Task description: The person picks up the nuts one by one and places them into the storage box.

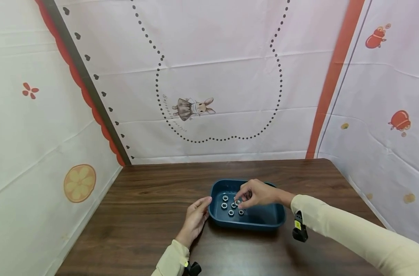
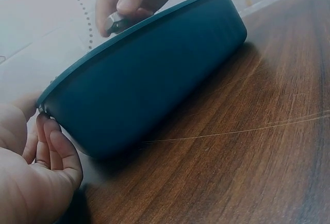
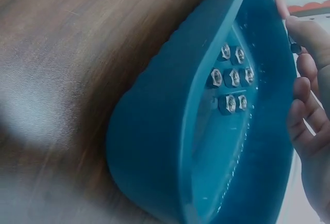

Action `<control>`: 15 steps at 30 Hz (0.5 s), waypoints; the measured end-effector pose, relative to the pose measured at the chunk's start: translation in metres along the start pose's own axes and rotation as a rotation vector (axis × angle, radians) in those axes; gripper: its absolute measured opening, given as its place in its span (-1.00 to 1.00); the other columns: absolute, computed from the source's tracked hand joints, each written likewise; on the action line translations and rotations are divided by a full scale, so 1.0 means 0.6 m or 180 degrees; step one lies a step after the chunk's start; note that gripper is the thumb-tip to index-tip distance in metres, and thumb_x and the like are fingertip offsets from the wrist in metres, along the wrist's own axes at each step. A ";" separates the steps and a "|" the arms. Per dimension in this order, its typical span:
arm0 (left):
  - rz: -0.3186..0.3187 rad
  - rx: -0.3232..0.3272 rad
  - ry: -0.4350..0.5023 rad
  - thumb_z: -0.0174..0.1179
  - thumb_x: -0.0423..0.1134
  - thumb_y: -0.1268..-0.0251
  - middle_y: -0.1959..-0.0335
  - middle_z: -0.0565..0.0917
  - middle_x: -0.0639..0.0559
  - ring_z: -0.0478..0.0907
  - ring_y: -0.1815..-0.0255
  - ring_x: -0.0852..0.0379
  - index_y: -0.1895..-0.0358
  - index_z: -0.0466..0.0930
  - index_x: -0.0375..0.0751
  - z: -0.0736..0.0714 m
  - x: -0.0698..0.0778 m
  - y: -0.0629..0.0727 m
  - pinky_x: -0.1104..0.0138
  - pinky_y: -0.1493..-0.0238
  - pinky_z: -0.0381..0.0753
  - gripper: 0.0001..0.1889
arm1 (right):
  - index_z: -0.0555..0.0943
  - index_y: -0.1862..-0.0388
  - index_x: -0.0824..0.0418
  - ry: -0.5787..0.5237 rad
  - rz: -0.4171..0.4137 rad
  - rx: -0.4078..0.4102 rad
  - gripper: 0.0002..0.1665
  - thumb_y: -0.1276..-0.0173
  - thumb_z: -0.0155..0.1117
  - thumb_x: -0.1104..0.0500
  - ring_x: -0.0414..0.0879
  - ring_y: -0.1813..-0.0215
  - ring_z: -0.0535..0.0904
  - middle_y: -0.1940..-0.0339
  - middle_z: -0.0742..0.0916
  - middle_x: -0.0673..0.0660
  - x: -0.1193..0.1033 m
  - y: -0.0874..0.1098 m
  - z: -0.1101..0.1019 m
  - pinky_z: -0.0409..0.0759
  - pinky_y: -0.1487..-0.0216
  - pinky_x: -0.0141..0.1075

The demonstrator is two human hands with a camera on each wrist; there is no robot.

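A dark teal plastic tray (image 1: 264, 227) rests on the table, with several silver hex nuts (image 3: 232, 77) lying loose on its floor toward one end. My left hand (image 1: 194, 218) holds the tray's left end, pinching the rim between thumb and fingers, as the left wrist view also shows. Above the tray, my right hand (image 1: 259, 193) pinches one metal nut (image 2: 116, 22) between thumb and fingertips. This nut sits at about rim height in the left wrist view, and the fingers partly cover it in the right wrist view.
Dark wood-grain tabletop (image 1: 154, 191) surrounds the tray. Printed white cloth (image 1: 230, 88) hangs behind the table and along both sides. Each wrist carries a strapped-on black camera, such as the one on the right wrist (image 1: 299, 230).
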State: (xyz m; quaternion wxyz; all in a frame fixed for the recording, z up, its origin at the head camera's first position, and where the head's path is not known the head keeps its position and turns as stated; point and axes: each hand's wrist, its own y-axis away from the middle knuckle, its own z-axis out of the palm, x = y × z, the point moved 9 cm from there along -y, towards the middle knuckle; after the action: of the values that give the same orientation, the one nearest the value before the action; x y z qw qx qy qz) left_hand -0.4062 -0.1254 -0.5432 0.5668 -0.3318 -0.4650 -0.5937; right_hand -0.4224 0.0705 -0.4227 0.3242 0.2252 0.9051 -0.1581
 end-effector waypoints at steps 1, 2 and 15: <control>0.0005 -0.0002 -0.0011 0.36 -0.17 -0.38 0.30 0.64 0.13 0.54 0.34 0.29 -0.04 0.67 -0.32 0.000 0.000 0.000 0.45 0.25 0.53 -0.69 | 0.80 0.03 0.14 0.0010 -0.0024 -0.0029 -0.73 -0.34 0.50 0.09 -0.31 0.43 0.47 0.45 0.61 -0.11 0.000 -0.004 0.003 0.48 0.39 -0.43; 0.0004 -0.0003 -0.0017 0.37 -0.17 -0.38 0.30 0.64 0.13 0.54 0.33 0.29 -0.04 0.67 -0.32 -0.001 0.000 0.000 0.45 0.25 0.53 -0.68 | 0.80 0.03 0.15 0.0024 -0.0038 -0.0057 -0.73 -0.34 0.50 0.09 -0.32 0.43 0.47 0.45 0.60 -0.11 0.001 -0.008 0.006 0.48 0.39 -0.43; 0.0019 0.0004 -0.0009 0.36 -0.17 -0.39 0.30 0.64 0.12 0.52 0.33 0.28 -0.03 0.67 -0.33 -0.001 -0.001 0.002 0.45 0.27 0.51 -0.69 | 0.78 0.00 0.27 0.0045 -0.0288 -0.0552 -0.73 -0.34 0.48 0.23 -0.37 0.51 0.40 0.55 0.56 -0.05 0.005 -0.057 0.045 0.41 0.41 -0.49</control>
State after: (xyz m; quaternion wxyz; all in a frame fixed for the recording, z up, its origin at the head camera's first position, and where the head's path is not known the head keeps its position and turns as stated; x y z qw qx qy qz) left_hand -0.4049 -0.1258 -0.5440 0.5681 -0.3336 -0.4652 -0.5912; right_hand -0.4278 0.0304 -0.4398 0.3286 0.1563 0.9269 -0.0920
